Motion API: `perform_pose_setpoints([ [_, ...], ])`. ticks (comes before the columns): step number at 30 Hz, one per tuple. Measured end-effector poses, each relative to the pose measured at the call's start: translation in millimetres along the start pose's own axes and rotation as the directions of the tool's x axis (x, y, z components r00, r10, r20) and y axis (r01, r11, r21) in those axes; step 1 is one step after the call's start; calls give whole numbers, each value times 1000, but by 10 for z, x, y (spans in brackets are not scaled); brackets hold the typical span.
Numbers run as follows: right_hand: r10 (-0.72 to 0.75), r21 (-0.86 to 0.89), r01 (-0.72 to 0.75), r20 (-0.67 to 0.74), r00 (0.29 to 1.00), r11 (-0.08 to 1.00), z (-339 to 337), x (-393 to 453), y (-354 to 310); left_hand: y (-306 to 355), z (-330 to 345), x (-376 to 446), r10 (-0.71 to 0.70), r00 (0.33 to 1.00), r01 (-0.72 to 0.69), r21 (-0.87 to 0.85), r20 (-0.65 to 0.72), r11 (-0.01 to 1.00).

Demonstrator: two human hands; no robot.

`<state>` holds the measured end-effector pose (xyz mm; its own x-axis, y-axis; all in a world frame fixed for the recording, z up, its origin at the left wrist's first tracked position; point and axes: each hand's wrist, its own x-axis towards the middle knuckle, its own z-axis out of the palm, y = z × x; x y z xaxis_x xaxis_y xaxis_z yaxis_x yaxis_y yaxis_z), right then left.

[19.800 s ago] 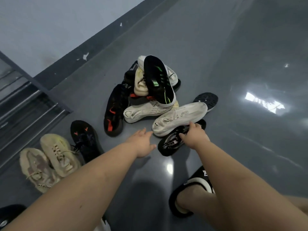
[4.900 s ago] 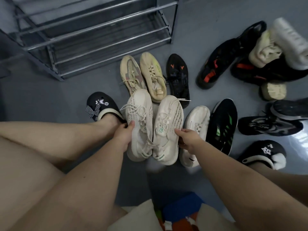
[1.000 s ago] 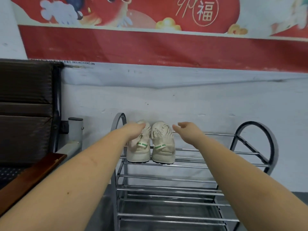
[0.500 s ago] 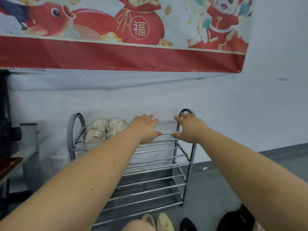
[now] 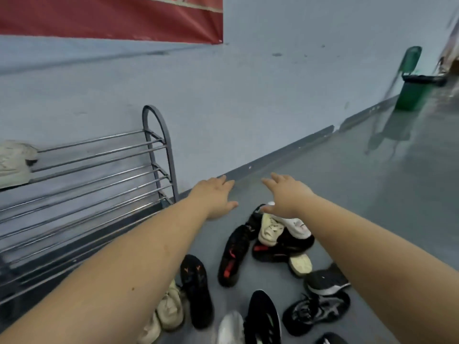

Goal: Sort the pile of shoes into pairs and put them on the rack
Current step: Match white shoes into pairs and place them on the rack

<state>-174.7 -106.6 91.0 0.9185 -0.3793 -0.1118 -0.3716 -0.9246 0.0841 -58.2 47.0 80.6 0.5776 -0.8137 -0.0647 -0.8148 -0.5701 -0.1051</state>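
Both my hands hang empty in the air with fingers spread, my left hand [image 5: 215,197] just right of the metal shoe rack [image 5: 159,155], my right hand [image 5: 285,194] above the shoe pile [image 5: 275,242] of black, cream and white shoes. A cream shoe [image 5: 12,162] sits on the rack's top tier at the far left edge. On the floor lie a black shoe with orange marks [image 5: 196,289], a black and red shoe [image 5: 232,256], a beige pair [image 5: 166,311], a black shoe with green stripes [image 5: 263,316] and a white shoe [image 5: 229,328].
More black shoes [image 5: 315,311] lie at the lower right. A green bin [image 5: 413,88] stands by the wall at the far right. A red banner [image 5: 111,18] hangs on the wall above the rack. The grey floor is glossy.
The view has swung right and down from the rack toward the floor shoes. Both hands have left the rack's top rails and now hover over the pile, empty.
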Motion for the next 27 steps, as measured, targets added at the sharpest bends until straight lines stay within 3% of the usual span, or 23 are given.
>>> perform_pose_setpoints([
  [5,62,-12,-61,109,992,998,539,-199,571,486,432,206,58,995,-56,-33,81,998],
  [14,110,-36,-105,177,978,994,952,-39,1348,893,902,801,60,985,-48,-76,164,996],
  [27,91,51,-112,312,946,992,2036,934,1758,1032,1757,1826,84,941,-39,-143,329,989],
])
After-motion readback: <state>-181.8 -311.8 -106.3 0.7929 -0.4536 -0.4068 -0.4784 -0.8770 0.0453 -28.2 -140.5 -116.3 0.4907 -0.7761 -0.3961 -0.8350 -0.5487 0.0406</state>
